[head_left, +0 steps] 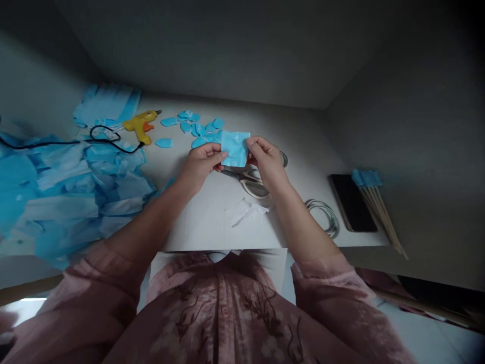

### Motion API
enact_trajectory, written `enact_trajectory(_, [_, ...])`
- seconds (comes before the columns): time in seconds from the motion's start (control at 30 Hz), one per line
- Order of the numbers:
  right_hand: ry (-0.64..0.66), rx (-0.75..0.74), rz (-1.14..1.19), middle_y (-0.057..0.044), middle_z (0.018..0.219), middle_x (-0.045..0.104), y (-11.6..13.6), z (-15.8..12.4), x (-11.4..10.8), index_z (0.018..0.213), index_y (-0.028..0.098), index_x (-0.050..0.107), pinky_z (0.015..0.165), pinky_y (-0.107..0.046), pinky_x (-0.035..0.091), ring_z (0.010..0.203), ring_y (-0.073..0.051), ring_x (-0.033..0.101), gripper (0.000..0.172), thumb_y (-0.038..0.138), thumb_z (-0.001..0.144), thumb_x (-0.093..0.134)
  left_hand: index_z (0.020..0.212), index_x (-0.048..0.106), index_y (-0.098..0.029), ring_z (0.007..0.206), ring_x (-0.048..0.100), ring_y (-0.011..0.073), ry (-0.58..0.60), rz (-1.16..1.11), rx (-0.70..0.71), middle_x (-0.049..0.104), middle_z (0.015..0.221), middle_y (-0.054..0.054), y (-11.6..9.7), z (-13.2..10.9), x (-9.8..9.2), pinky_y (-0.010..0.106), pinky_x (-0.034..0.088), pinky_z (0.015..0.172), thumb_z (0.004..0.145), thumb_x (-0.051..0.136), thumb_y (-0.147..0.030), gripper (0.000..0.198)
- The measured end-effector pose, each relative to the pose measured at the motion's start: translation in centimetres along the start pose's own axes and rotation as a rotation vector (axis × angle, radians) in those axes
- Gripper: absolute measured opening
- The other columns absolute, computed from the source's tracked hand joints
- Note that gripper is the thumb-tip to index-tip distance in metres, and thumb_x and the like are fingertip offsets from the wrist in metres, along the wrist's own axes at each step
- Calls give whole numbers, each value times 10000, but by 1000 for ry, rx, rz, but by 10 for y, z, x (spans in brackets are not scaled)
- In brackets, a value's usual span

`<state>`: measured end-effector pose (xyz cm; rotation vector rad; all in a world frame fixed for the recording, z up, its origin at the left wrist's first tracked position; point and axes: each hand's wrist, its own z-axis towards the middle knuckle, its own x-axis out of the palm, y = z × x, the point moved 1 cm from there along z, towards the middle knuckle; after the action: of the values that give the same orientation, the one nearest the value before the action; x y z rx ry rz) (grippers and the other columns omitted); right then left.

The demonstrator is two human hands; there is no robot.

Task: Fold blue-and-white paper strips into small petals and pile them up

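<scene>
A small square of light-blue fabric [235, 147], like face-mask material, is stretched upright between my two hands. My left hand [202, 164] pinches its left edge, thumb in front. At the opposite edge my right hand [265, 157] grips it between thumb and fingers. Scissors [252, 184] with pale handles lie on the table under my hands, partly covered by the right one. Just behind the square are several cut blue petal-shaped pieces [197, 129]. White scraps [246, 210] rest nearer to me.
A yellow glue gun [138, 125] with a black cord lies at the back left. Crumpled blue mask fabric [87, 182] is heaped on the left. To the right are a coil of wire [324, 217], a black phone [353, 203] and thin sticks [382, 215] with blue tops. Walls enclose the table [200, 217].
</scene>
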<state>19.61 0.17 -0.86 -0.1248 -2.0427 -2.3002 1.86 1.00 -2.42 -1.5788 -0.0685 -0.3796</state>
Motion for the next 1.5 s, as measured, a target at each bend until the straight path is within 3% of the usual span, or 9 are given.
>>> enact_trajectory(0.17, [72,25,-22,55,658,535,2,-1,2,832,244,685,608,-247,437,623,-98,484,387,585,706,819,823,692,-165,582,576,80,-30,-19,18,649,742,-12,-4,0,0,222,455,558,759,767,-182,100])
enact_trajectory(0.47, [0,-39,-65,69,646,510,2,4,-1,860,244,671,629,-250,432,627,-91,471,376,548,697,822,906,697,-202,529,516,72,-174,15,90,602,662,-38,-13,-3,1,207,395,514,835,710,-171,79])
enact_trajectory(0.53, [-16,-97,-123,63,655,514,1,4,-3,884,240,680,644,-255,433,640,-97,475,365,553,738,797,855,698,-194,516,496,71,-162,33,100,598,646,-27,-17,-5,2,210,372,495,871,718,-253,65])
enact_trajectory(0.67, [-59,-253,-332,29,752,610,-1,0,-4,926,237,709,690,-273,443,701,-123,531,268,493,850,727,856,706,-156,562,576,99,-20,36,20,678,706,36,-18,-10,9,223,429,531,891,722,-481,328])
enact_trajectory(0.87, [38,-560,-744,-47,904,725,0,-6,-2,950,256,762,898,-382,457,870,-207,607,214,395,974,601,960,671,-177,892,734,220,49,-140,-150,752,930,110,-11,-4,11,313,580,766,882,634,-677,507])
enact_trajectory(1.03, [206,-640,-777,-52,1018,736,1,-9,1,1066,304,794,979,-434,454,1011,-242,612,264,480,959,629,903,615,-204,915,730,207,-11,-261,-122,718,934,47,-5,1,3,369,591,872,810,754,-367,234])
enact_trajectory(1.13, [93,-623,-741,-57,1063,720,4,-10,-1,1131,308,777,1025,-452,452,1071,-252,607,297,480,979,588,918,613,-192,974,715,187,-66,-300,-83,724,1000,38,-4,0,0,364,574,926,723,722,-158,225])
enact_trajectory(1.27, [-39,-544,-651,-62,1122,719,4,-7,-6,1187,299,721,996,-426,487,1104,-245,608,289,423,999,541,940,608,-182,1005,703,187,-90,-320,-78,724,1044,54,-6,-1,0,359,564,929,747,701,-153,217])
enact_trajectory(1.5, [122,-454,-506,-31,1174,735,3,-8,-3,1115,282,683,993,-371,506,1127,-209,651,201,353,943,608,964,617,-181,992,697,181,-67,-321,-61,723,1049,55,-7,0,-1,328,563,882,766,715,-163,222])
